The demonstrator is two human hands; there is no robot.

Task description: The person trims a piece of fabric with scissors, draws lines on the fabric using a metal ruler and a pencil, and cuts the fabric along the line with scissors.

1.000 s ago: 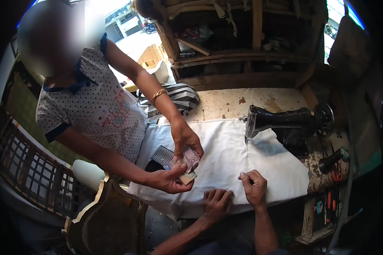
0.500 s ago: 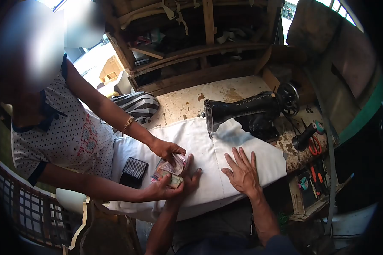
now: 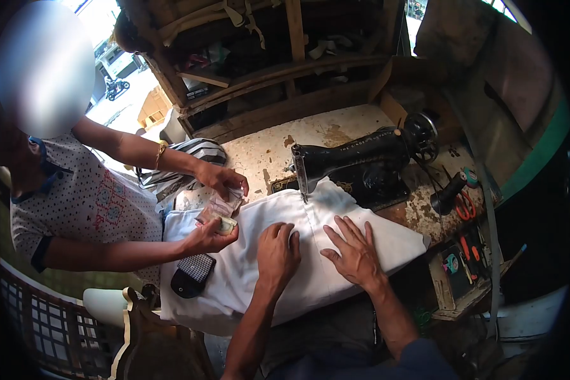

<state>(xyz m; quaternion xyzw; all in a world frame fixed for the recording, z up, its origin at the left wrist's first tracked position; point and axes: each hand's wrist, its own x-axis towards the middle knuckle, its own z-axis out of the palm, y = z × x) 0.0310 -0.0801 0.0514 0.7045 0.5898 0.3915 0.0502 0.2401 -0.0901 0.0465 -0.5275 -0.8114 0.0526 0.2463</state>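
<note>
White cloth (image 3: 234,285) is spread over the table and under the needle of a black sewing machine (image 3: 361,152). My left hand (image 3: 278,256) rests on the cloth with its fingers curled together; whether anything is inside them is hidden. To the right of the seam, my right hand (image 3: 356,253) lies flat on the cloth, fingers spread. Across on the left, another person (image 3: 101,209) holds banknotes (image 3: 221,212) in both hands above the cloth edge. Below those hands lies a black wallet with a checkered panel (image 3: 193,272).
A striped bag (image 3: 199,155) sits at the table's back left. Right of the machine are a black cone-shaped object (image 3: 448,195) and orange-handled scissors (image 3: 465,204). Below, a small wooden tray (image 3: 444,291) holds tools. A wooden shelf (image 3: 272,88) stands behind.
The other person's hands have drawn back up and left with the banknotes, away from my left hand. My left hand has curled on the cloth. My right hand went from curled to flat.
</note>
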